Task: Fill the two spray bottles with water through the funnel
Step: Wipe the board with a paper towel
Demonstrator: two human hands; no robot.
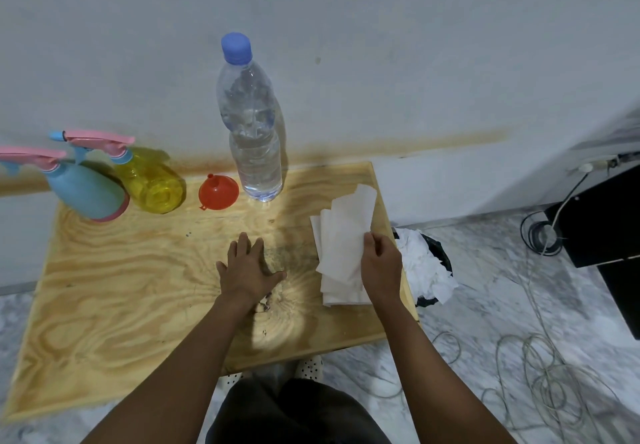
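Observation:
A blue spray bottle (85, 191) and a yellow spray bottle (149, 180), both with pink trigger heads on, stand at the back left of the wooden table (114, 288). An orange funnel (218, 191) lies mouth-down beside them. A tall clear water bottle (251, 132) with a blue cap stands upright, partly filled. My left hand (247, 269) rests flat on the table with fingers spread. My right hand (379, 263) pinches the top sheet of a stack of white paper tissues (341, 249) on the right side of the table.
A black bin (429, 267) stuffed with crumpled white tissues sits on the floor by the table's right edge. Loose cables (540, 367) coil on the marble floor at right. A black box (602, 215) stands at the far right. A wall runs behind the table.

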